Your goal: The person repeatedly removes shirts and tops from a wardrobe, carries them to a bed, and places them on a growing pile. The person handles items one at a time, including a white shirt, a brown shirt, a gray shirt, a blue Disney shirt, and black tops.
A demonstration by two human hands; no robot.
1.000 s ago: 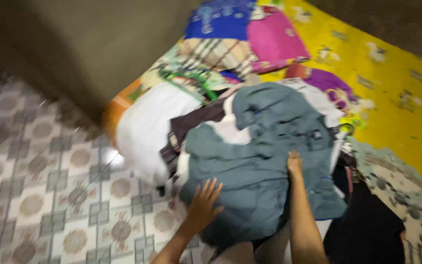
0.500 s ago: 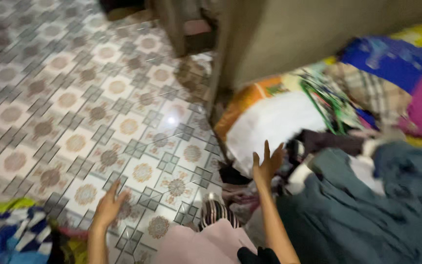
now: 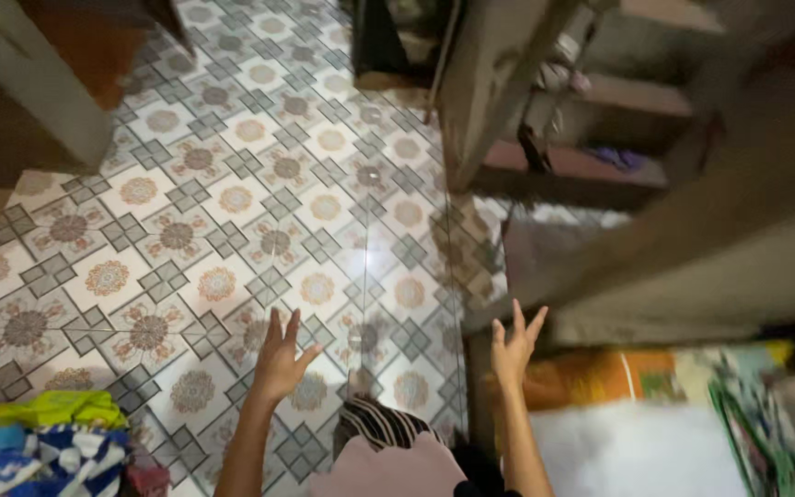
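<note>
Off the grey garment now, both empty: left hand (image 3: pixel 280 361) and right hand (image 3: pixel 512 351) raised, fingers (image 3: pixel 278 322) spread over the tiled floor (image 3: pixel 232 202).

Patterned tile floor (image 3: pixel 232 184), bare

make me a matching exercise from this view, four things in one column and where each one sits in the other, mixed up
Things:
1. left hand
2. right hand
3. heap of bright clothes
4. white cloth

Places:
A. bottom left corner, on the patterned tile floor
B. bottom right, below an orange patterned fabric
C. fingers spread and empty, above the tiles left of centre
D. fingers spread and empty, by the edge of the orange fabric

Pairs: 1-C, 2-D, 3-A, 4-B
</note>
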